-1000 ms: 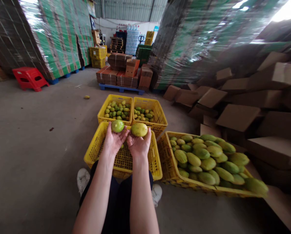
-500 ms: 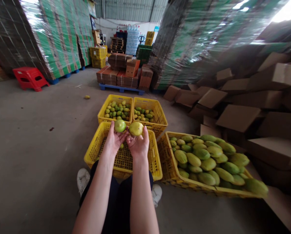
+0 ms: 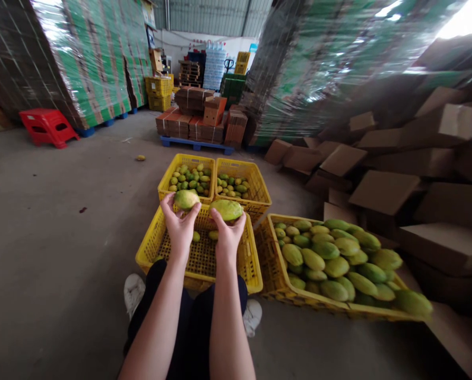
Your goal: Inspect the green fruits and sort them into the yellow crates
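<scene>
1. L hand (image 3: 180,219): thumb + fingers grasping L fruit (image 3: 186,199), yellow-green, held up over far side of near crate (image 3: 254,258).
2. R hand (image 3: 228,232): thumb + fingers likewise round R fruit (image 3: 227,210), greener, also over near crate's far side, to the right of L fruit, w/ a small gap btwn.
3. From here I see a few loose fruit (image 3: 196,236) on near crate's bottom.
4. Behind near crate: 2 back crates (image 3: 255,203), side by side, both w/ fruit in.
5. Right of near crate: side crate (image 3: 273,264), heaped w/ bigger fruit (image 3: 338,266); boxes (image 3: 386,192) piled beyond.
6. Red stool (image 3: 49,126): well left of near crate, farther back.
</scene>
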Tool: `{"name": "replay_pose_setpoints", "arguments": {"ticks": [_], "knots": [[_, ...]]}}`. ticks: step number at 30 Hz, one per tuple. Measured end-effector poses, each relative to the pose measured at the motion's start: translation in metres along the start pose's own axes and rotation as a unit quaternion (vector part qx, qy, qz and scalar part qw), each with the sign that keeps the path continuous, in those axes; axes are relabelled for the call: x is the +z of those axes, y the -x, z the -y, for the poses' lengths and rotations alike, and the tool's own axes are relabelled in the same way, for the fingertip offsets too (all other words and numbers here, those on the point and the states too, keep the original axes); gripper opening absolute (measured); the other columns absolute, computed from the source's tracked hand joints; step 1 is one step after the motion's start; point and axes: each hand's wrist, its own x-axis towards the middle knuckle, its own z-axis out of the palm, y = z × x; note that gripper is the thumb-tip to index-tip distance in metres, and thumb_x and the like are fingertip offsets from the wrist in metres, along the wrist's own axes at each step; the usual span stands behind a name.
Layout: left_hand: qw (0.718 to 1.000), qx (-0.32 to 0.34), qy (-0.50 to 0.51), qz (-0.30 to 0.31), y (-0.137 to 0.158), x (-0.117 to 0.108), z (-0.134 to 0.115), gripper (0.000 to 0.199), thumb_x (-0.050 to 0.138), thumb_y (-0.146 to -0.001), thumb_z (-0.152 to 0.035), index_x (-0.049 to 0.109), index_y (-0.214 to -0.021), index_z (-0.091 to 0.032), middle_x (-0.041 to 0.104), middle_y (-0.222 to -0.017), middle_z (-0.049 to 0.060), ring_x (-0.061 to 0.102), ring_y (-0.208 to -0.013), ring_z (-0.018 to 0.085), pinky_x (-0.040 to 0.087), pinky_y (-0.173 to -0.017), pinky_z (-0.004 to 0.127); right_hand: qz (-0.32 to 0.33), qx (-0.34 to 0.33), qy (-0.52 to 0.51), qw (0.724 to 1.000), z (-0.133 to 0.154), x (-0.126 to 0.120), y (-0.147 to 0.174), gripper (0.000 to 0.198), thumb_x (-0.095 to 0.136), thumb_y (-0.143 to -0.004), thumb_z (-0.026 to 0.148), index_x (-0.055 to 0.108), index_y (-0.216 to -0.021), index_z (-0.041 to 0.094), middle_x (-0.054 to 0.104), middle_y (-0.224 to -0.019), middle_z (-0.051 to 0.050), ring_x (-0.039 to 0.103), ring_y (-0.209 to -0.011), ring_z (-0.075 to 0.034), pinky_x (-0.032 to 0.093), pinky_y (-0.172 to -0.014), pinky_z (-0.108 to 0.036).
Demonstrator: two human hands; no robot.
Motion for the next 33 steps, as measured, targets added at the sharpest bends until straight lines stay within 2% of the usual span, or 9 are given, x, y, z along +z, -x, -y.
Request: {"name": "replay_pose_setpoints", "arguments": {"ticks": [3, 6, 14, 19, 21, 23, 26, 29, 33], "knots": [[0.997, 0.036, -0.018, 0.063, 0.006, 0.000, -0.003, 0.065, 0.082, -0.056, 0.011, 0.065, -0.106, -0.027, 0.055, -0.143, 0.002, 0.057, -0.130, 0.019, 0.054, -0.085, 0.014, -0.006, -0.152, 0.128, 0.980, 0.005, -0.001, 0.006, 0.066, 0.084, -0.054, 0.014, 0.063, -0.116, 0.026, 0.063, -0.120, -0.005, 0.060, -0.119, -0.023, 0.058, -0.091, -0.035], [0.994, 0.043, -0.032, 0.098, 0.013, 0.003, -0.004, 0.059, 0.077, -0.059, 0.012, 0.066, -0.105, -0.025, 0.056, -0.142, 0.004, 0.047, -0.140, 0.023, 0.054, -0.090, 0.019, 0.035, -0.243, 0.231, 0.942, 0.009, -0.001, 0.012, 0.056, 0.077, -0.064, 0.013, 0.067, -0.117, 0.029, 0.060, -0.125, -0.007, 0.055, -0.126, -0.027, 0.045, -0.110, -0.048], [0.988, 0.085, -0.107, 0.077, 0.024, 0.014, -0.011, 0.046, 0.065, -0.062, 0.017, 0.068, -0.087, -0.022, 0.067, -0.113, 0.005, 0.052, -0.132, 0.022, 0.044, -0.112, 0.032, 0.093, -0.326, 0.287, 0.896, 0.002, -0.004, 0.013, 0.057, 0.058, -0.071, 0.005, 0.069, -0.121, 0.032, 0.054, -0.130, -0.010, 0.054, -0.125, -0.028, 0.046, -0.108, -0.051], [0.893, 0.318, -0.295, 0.118, 0.008, -0.003, 0.002, 0.048, 0.066, -0.060, 0.009, 0.067, -0.097, -0.022, 0.062, -0.109, 0.005, 0.059, -0.115, 0.025, 0.042, -0.113, 0.045, 0.069, -0.370, 0.332, 0.865, -0.003, -0.006, 0.011, 0.059, 0.059, -0.071, 0.007, 0.065, -0.125, 0.030, 0.049, -0.121, -0.008, 0.059, -0.115, -0.025, 0.052, -0.101, -0.047], [0.869, 0.352, -0.318, 0.140, 0.001, -0.010, 0.009, 0.049, 0.070, -0.064, 0.002, 0.066, -0.106, -0.024, 0.059, -0.116, 0.006, 0.058, -0.117, 0.026, 0.044, -0.110, 0.046, 0.067, -0.353, 0.324, 0.875, -0.005, -0.005, 0.010, 0.059, 0.064, -0.072, 0.011, 0.061, -0.128, 0.029, 0.050, -0.121, -0.008, 0.059, -0.115, -0.025, 0.053, -0.099, -0.046], [0.890, 0.306, -0.284, 0.182, -0.005, -0.015, 0.012, 0.051, 0.075, -0.069, -0.009, 0.063, -0.115, -0.026, 0.057, -0.125, 0.007, 0.057, -0.122, 0.026, 0.046, -0.108, 0.044, 0.076, -0.296, 0.266, 0.914, -0.007, -0.004, 0.007, 0.065, 0.071, -0.072, 0.019, 0.053, -0.133, 0.027, 0.053, -0.125, -0.010, 0.060, -0.116, -0.026, 0.055, -0.095, -0.043], [0.942, 0.147, -0.184, 0.237, -0.013, -0.016, 0.013, 0.063, 0.084, -0.069, -0.024, 0.057, -0.125, -0.030, 0.061, -0.128, 0.007, 0.062, -0.118, 0.025, 0.049, -0.102, 0.040, 0.076, -0.198, 0.125, 0.969, -0.008, -0.003, 0.002, 0.074, 0.083, -0.063, 0.027, 0.046, -0.127, 0.027, 0.058, -0.125, -0.010, 0.066, -0.108, -0.025, 0.058, -0.088, -0.041], [0.966, 0.050, -0.110, 0.228, -0.016, -0.016, 0.010, 0.069, 0.091, -0.061, -0.030, 0.056, -0.121, -0.031, 0.067, -0.117, 0.004, 0.067, -0.107, 0.022, 0.051, -0.097, 0.036, 0.092, -0.136, 0.054, 0.985, -0.004, -0.005, -0.002, 0.073, 0.091, -0.054, 0.024, 0.050, -0.115, 0.027, 0.063, -0.120, -0.007, 0.069, -0.101, -0.023, 0.058, -0.089, -0.042], [0.972, 0.006, -0.077, 0.221, -0.015, -0.015, 0.006, 0.057, 0.091, -0.061, -0.031, 0.065, -0.112, -0.028, 0.070, -0.115, 0.003, 0.066, -0.108, 0.021, 0.049, -0.098, 0.032, 0.129, -0.082, 0.004, 0.988, 0.005, -0.008, -0.004, 0.064, 0.090, -0.058, 0.025, 0.061, -0.115, 0.026, 0.070, -0.117, -0.005, 0.068, -0.105, -0.022, 0.055, -0.097, -0.043]]}}
